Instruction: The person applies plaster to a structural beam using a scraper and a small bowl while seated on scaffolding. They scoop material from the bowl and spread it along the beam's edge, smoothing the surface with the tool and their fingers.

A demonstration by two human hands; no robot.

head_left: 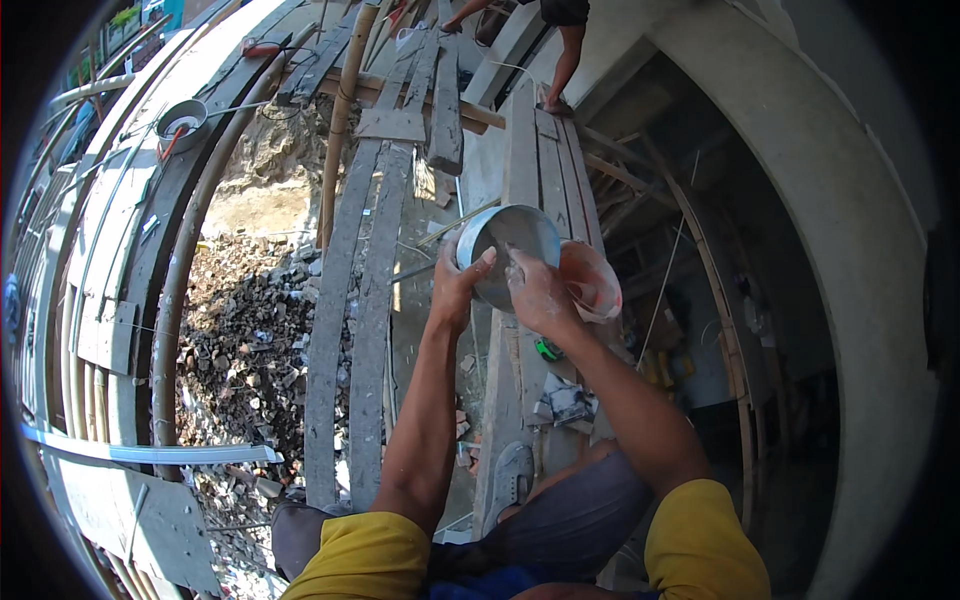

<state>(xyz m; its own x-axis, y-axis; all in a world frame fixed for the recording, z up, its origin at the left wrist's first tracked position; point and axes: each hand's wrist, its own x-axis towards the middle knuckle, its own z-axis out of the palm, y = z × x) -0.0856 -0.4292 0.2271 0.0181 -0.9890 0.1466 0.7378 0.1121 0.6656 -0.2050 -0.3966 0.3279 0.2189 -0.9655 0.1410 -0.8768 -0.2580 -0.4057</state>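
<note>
A round, light-blue container (538, 228) with a grey, smeared inside is tilted toward me at the middle of the view. My left hand (456, 287) grips its left side, thumb over the rim. At the container's near right part is my right hand (542, 295), fingers curled in at its mouth; pale residue coats this hand. What its fingers hold, if anything, is hidden. Just right of the container, a reddish-pink bucket (598, 284) with whitish smears sits partly behind my right hand. Below that hand, a green and black tape measure (548, 350) lies on the planks.
Grey wooden planks (340, 330) run away from me beside rubble (245, 350). A bamboo pole (345, 120) stands upright ahead. Another person's leg (568, 65) shows at the top. Farther left is a grey bucket (183, 125). A dark opening (690, 270) lies to the right.
</note>
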